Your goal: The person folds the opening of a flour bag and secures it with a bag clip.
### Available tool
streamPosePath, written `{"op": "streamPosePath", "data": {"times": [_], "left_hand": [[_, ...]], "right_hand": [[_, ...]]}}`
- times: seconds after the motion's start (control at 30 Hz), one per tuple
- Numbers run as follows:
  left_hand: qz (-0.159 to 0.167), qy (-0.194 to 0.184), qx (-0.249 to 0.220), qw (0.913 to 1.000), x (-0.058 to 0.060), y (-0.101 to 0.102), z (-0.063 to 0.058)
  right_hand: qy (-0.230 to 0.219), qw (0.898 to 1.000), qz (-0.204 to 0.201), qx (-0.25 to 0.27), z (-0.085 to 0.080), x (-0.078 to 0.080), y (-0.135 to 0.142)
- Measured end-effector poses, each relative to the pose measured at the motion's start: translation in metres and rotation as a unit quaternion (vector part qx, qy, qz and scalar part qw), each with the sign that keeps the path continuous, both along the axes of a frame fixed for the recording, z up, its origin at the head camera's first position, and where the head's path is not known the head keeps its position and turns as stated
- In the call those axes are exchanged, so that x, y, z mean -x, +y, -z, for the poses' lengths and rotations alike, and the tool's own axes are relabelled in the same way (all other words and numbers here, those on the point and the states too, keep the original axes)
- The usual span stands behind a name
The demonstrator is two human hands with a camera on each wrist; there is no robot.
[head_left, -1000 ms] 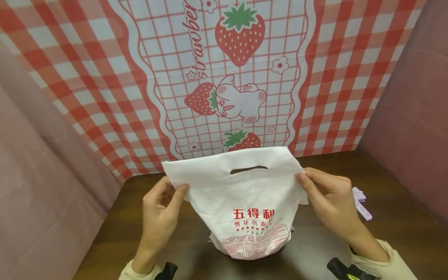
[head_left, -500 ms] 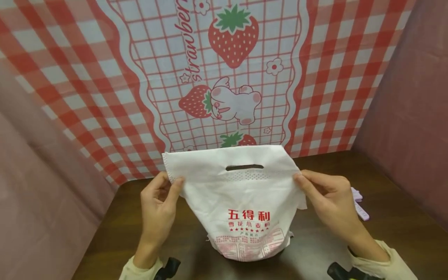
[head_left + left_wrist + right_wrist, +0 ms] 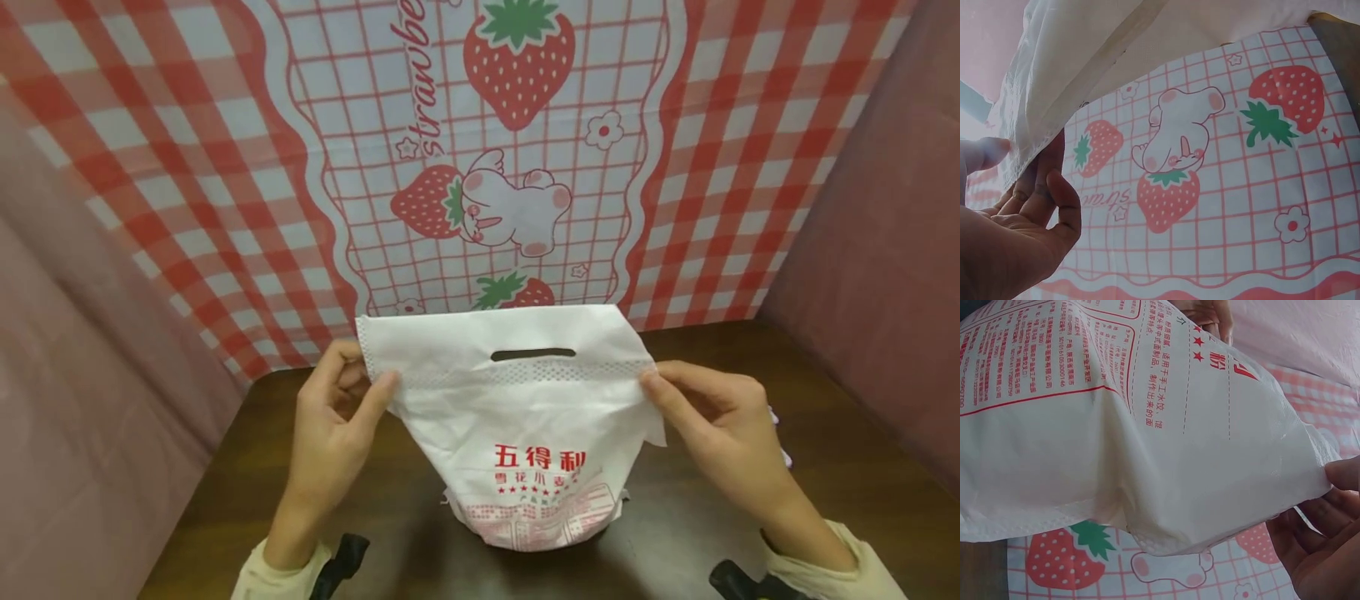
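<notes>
A white cloth bag [image 3: 525, 417] with red printed characters and a slot handle stands upright in the middle of the table. My left hand [image 3: 333, 425] pinches its upper left edge between thumb and fingers. At the upper right edge, my right hand [image 3: 720, 425] pinches the bag in the same way, so its top is stretched wide. Seen from the left wrist, the thumb lies on one side of the bag's edge [image 3: 1041, 106] and the fingers behind it. In the right wrist view the bag's printed side [image 3: 1166, 425] fills much of the picture. The bag's inside is hidden.
The dark brown table [image 3: 247, 500] lies beneath. Behind it hangs a red checked strawberry cloth [image 3: 517, 200], with pink curtains [image 3: 90, 333] at the sides. A small pale purple thing [image 3: 785, 458] shows partly behind my right hand.
Both hands keep their pinch on the bag. My left hand has moved slightly up, and the bag's top edge now lies more level. The view has shifted slightly.
</notes>
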State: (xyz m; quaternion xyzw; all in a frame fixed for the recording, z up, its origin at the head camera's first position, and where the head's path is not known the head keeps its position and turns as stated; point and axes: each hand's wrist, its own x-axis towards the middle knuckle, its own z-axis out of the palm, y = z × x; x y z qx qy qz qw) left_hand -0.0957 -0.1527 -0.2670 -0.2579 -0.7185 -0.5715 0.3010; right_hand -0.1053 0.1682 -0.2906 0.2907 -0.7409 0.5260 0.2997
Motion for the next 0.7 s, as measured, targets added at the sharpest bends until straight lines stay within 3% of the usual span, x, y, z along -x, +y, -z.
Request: {"op": "streamPosePath", "data": {"times": [0.13, 0.3, 0.7], "left_hand": [[-0.012, -0.016, 0.014, 0.9997, 0.0001, 0.0024, -0.0011], [-0.014, -0.032, 0.016, 0.9993, 0.0003, 0.0039, -0.0007], [-0.031, -0.023, 0.020, 0.9991, -0.0023, 0.0014, -0.0009]], "right_hand": [[-0.017, 0.999, 0.022, -0.030, 0.0031, -0.0015, 0.0046], [-0.046, 0.998, 0.019, -0.047, 0.0024, -0.0020, 0.0068], [-0.022, 0.998, -0.004, -0.053, 0.0008, 0.0029, 0.0043]]}}
